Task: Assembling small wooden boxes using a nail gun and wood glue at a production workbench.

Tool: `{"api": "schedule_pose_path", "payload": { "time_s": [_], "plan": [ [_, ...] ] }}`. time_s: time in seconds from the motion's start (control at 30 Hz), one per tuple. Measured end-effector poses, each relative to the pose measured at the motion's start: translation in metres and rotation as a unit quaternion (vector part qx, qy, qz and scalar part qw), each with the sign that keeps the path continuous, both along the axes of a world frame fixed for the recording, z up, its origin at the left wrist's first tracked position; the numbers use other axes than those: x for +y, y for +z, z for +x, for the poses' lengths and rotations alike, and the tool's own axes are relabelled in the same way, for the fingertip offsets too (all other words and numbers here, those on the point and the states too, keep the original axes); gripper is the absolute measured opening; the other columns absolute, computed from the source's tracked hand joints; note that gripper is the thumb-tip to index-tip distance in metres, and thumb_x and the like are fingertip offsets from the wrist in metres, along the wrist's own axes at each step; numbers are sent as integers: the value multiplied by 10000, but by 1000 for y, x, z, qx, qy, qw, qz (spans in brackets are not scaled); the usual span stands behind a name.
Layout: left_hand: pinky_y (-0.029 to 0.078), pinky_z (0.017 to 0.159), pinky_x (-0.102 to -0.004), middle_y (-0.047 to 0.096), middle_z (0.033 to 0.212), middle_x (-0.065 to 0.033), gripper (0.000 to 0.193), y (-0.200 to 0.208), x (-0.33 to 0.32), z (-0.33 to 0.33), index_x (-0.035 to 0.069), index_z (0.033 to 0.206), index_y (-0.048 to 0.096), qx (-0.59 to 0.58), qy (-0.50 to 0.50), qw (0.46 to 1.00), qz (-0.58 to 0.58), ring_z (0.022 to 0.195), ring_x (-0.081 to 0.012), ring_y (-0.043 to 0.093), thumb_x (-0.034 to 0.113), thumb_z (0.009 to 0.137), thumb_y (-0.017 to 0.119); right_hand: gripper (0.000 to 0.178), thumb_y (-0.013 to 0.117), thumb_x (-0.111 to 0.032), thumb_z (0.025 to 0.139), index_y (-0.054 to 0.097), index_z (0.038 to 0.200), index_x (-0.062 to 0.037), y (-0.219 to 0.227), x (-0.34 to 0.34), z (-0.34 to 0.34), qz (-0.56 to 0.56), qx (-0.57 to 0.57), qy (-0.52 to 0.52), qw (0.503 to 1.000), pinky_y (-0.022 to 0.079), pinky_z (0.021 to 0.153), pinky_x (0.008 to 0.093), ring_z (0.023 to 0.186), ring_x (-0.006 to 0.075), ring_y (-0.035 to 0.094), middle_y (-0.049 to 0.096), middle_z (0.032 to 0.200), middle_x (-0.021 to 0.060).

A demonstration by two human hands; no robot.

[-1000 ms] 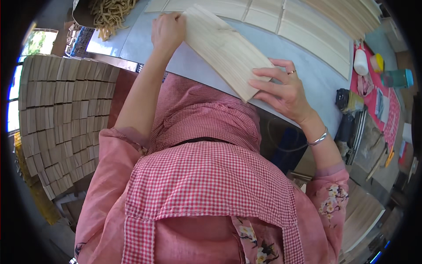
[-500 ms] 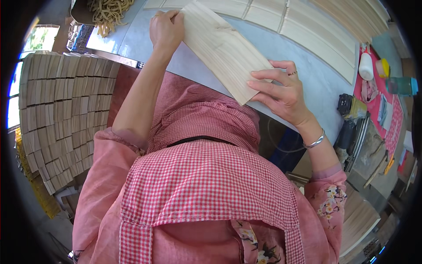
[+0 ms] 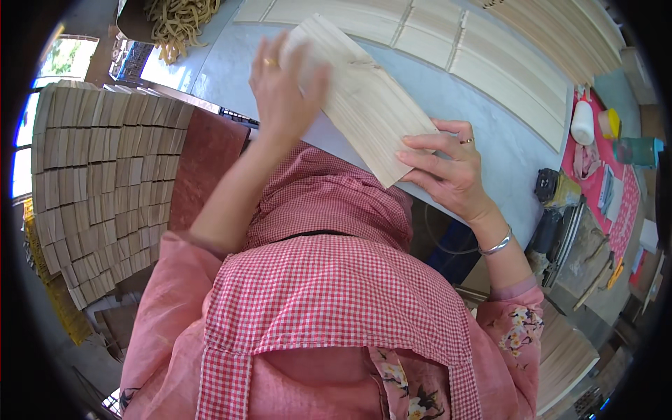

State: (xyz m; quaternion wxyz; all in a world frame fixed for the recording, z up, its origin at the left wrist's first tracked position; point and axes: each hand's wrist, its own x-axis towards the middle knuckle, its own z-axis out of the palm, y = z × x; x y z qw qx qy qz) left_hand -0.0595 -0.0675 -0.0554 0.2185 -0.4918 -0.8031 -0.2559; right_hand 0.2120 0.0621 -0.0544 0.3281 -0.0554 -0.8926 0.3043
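Note:
A pale, thin wooden board point(image 3: 371, 98) slants over the near edge of the table, a small knot showing near its far right edge. My right hand point(image 3: 451, 164) grips its near right end between thumb and fingers. Over the board's far left end is my left hand point(image 3: 287, 87), its fingers spread apart and blurred by motion. Whether those fingertips touch the wood I cannot make out.
Pale boards point(image 3: 514, 91) lie in a row along the far side of the grey-white table point(image 3: 241, 52). Rubber bands point(image 3: 178, 24) are heaped at the far left. Wood blocks point(image 3: 105, 182) are stacked at left. A white bottle point(image 3: 582, 122) and tape roll point(image 3: 609, 122) stand at right.
My left hand has let go of the board's far left end and moved right and nearer, its fingers opening. My right hand keeps its hold; the board's near end has come slightly closer.

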Motion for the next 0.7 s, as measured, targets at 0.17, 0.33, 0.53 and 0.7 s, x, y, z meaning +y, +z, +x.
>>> {"api": "schedule_pose_path", "payload": {
  "time_s": [0.17, 0.33, 0.53, 0.7],
  "plan": [
    [453, 1108, -489, 695, 1211, -109, 429, 34, -40, 101, 64, 1116, 740, -89, -314, 945, -10, 1232, -336, 625, 273, 757, 847, 255, 860, -241, 749, 815, 1000, -249, 4, -2, 1, -7, 3, 10, 1000, 474, 978, 318, 999, 183, 564, 733, 1103, -112],
    [563, 992, -435, 705, 1134, -99, 366, 9, -39, 113, 45, 1044, 743, -58, -330, 942, 33, 1127, -300, 681, 192, 731, 864, 271, 861, -238, 742, 812, 1009, -236, 4, -4, 5, 0, -3, -2, 1000, 473, 989, 327, 1011, 183, 576, 730, 1108, -100],
    [560, 1002, -438, 705, 1131, -100, 327, 3, -39, 119, 37, 1027, 744, -30, -318, 946, 51, 1120, -302, 685, 118, 727, 843, 294, 860, -205, 745, 802, 1033, -208, 6, -5, 4, 14, -17, -1, 1000, 473, 995, 340, 1035, 191, 587, 724, 1131, -83],
    [555, 1006, -446, 706, 1131, -105, 298, 5, -37, 121, 42, 1018, 746, -20, -312, 949, 47, 1119, -311, 685, 84, 732, 818, 377, 857, -151, 745, 775, 1113, -152, 10, -16, 9, -18, 5, -40, 999, 473, 1002, 357, 1048, 226, 593, 712, 1146, -27]
  ]
}}
